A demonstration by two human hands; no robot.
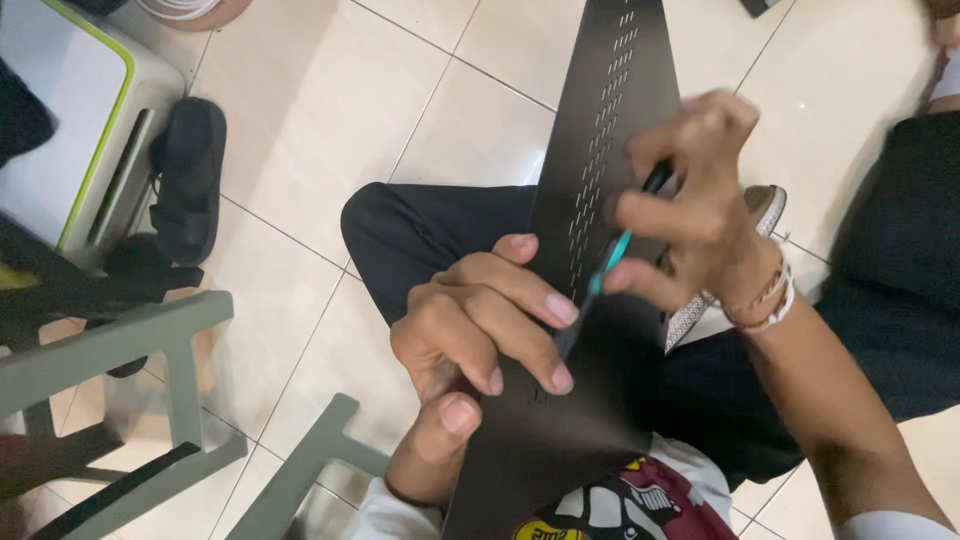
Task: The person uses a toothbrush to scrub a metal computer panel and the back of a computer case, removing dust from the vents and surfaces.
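Observation:
A long black metal panel point(600, 130) with rows of small slots lies across my lap, running from my chest out over the floor. My left hand point(480, 325) grips its left edge, fingers on top and thumb at the near side. My right hand point(695, 205) holds a screwdriver point(615, 255) with a black and teal handle, tilted, its tip pressed on the panel just beside my left fingertips. My dark trousers point(420, 235) show under the panel.
Pale floor tiles point(330, 100) surround me. A grey plastic stool frame point(150, 400) stands at the lower left. A black sandal point(190, 180) and a white box with a green rim point(70, 130) sit at the upper left.

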